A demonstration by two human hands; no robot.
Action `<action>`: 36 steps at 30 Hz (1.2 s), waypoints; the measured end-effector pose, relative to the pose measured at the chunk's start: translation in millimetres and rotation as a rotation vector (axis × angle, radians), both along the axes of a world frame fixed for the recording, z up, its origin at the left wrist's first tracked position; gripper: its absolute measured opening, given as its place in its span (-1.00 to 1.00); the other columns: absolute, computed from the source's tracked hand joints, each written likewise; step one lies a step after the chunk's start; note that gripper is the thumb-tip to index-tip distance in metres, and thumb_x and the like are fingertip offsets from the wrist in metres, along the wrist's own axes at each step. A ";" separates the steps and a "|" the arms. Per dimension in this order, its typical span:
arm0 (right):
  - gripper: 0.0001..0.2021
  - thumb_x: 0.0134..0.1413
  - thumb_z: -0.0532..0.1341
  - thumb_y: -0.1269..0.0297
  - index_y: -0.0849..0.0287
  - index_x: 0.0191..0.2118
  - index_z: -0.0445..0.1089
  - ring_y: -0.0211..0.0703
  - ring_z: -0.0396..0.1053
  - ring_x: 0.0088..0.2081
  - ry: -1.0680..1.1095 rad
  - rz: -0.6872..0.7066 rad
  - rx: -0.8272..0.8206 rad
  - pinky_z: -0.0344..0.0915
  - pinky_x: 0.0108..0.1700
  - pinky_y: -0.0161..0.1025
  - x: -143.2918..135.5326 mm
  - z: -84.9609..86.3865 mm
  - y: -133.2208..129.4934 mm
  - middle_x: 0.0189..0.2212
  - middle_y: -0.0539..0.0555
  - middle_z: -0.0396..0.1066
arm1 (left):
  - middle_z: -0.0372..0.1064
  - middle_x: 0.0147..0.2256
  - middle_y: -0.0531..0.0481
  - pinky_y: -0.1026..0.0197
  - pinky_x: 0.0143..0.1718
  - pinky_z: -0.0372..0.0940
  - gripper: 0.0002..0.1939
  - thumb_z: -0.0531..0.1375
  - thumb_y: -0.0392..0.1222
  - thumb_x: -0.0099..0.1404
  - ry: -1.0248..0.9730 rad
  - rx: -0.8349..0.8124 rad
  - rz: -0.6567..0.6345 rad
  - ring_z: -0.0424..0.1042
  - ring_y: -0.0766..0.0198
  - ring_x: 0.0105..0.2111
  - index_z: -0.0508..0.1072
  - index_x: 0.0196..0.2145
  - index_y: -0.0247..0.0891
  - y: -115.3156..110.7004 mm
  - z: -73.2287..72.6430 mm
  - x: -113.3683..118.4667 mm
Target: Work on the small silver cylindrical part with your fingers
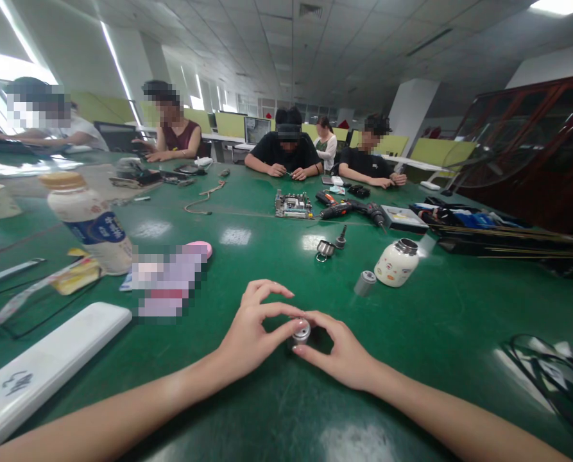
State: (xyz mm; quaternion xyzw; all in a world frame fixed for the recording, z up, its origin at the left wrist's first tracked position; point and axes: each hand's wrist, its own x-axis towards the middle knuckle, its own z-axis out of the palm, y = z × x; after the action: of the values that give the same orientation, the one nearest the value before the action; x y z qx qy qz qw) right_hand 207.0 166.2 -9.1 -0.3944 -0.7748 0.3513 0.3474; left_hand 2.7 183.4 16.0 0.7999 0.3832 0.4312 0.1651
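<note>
Silvery cylinder [301,333] between both hands [296,330]

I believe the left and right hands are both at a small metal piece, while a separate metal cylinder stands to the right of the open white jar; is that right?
Not quite: the head view shows the metal cylinder to the left of the open white jar. The left hand and right hand are indeed both at a small metal piece.

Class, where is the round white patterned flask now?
In the head view, the round white patterned flask sits right of centre on the green table, just right of the short silver metal cylinder.
</note>
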 end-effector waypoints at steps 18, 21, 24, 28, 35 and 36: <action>-0.69 0.10 0.33 0.27 0.11 -0.02 0.40 -0.09 0.41 -0.14 0.022 0.020 0.005 0.30 -0.05 -0.15 -0.5 2.4 0.0 -0.17 0.04 0.48 | 0.39 -0.03 -0.09 -0.08 0.09 0.18 -0.72 0.21 -0.22 0.32 0.062 -0.030 -0.110 0.22 0.05 0.03 0.53 -0.03 -0.06 -10.3 1.8 0.5; -0.68 0.11 0.33 0.26 0.09 0.00 0.39 -0.09 0.41 -0.14 0.016 0.021 -0.004 0.30 -0.05 -0.14 -0.6 2.9 -0.6 -0.15 0.04 0.48 | 0.42 -0.09 -0.05 -0.05 0.06 0.19 -0.82 0.22 -0.23 0.31 0.045 -0.007 -0.104 0.24 0.06 0.00 0.60 -0.17 -0.03 -8.8 3.1 2.4; -0.67 0.09 0.34 0.24 0.10 -0.01 0.40 -0.08 0.41 -0.14 0.005 0.012 -0.002 0.31 -0.06 -0.14 -0.5 1.6 -0.6 -0.16 0.04 0.49 | 0.46 -0.16 -0.03 0.00 0.03 0.22 -0.84 0.23 -0.23 0.32 0.002 0.050 -0.078 0.27 0.09 -0.04 0.61 -0.22 -0.06 -4.9 5.0 2.9; -0.60 0.09 0.34 0.26 0.06 0.06 0.37 -0.07 0.41 -0.10 0.002 0.009 -0.021 0.31 -0.01 -0.12 -0.2 1.2 -0.5 -0.10 0.05 0.48 | 0.50 -0.20 -0.03 -0.05 0.02 0.19 -0.85 0.24 -0.17 0.32 0.021 0.092 0.122 0.28 0.07 -0.06 0.62 -0.19 -0.05 9.0 -0.1 -4.9; -0.60 0.09 0.33 0.27 0.05 0.07 0.38 -0.06 0.41 -0.07 -0.015 0.012 -0.044 0.30 0.02 -0.10 -0.4 5.8 -1.9 -0.07 0.06 0.48 | 0.44 -0.04 -0.08 -0.18 -0.05 0.19 -0.86 0.31 -0.11 0.25 0.328 -0.050 0.330 0.22 -0.11 0.03 0.64 -0.22 0.08 29.9 -31.4 -19.8; -0.60 0.09 0.33 0.27 0.05 0.07 0.38 -0.06 0.41 -0.07 -0.017 0.011 -0.042 0.30 0.03 -0.09 -0.3 5.9 -1.6 -0.06 0.06 0.48 | 0.43 -0.01 -0.08 -0.18 -0.05 0.19 -0.83 0.30 -0.11 0.26 0.340 -0.043 0.334 0.21 -0.12 0.04 0.63 -0.19 0.09 30.4 -33.7 -19.9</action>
State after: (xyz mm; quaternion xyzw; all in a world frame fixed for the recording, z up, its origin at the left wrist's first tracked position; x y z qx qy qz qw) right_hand 206.7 164.6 -3.2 -0.4004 -0.7723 0.3660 0.3304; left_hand -17.1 213.8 -17.7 0.7828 0.5416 0.3035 0.0416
